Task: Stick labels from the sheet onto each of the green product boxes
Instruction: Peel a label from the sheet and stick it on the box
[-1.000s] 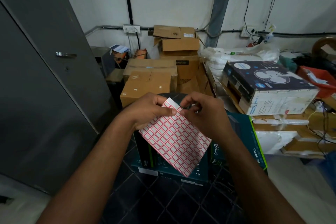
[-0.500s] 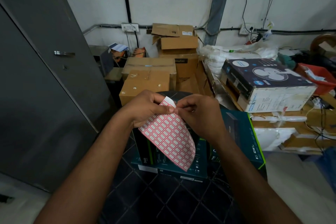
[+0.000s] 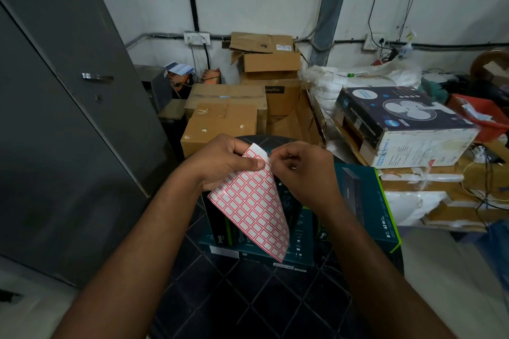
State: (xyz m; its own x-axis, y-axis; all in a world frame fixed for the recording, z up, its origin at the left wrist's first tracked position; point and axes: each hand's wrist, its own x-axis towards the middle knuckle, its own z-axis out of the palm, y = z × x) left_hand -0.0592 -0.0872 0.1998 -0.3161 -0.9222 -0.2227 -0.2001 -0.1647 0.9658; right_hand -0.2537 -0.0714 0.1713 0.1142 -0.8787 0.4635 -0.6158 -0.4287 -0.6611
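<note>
The left hand (image 3: 220,165) is gripping the upper left edge of the label sheet (image 3: 253,206), thumb pressing on its printed face, so the sheet is hanging down in the air above the boxes; most of its red-framed labels are sitting in place, which suggests the job is barely under way. Beside it the right hand (image 3: 305,173) is curling its fingertips at the sheet's top corner, seemingly picking at a label, though whether one is lifting is too small to tell. Below and to the right, the green product boxes (image 3: 366,201) are standing on the dark stool (image 3: 248,297), showing no label yet on any visible face
</note>
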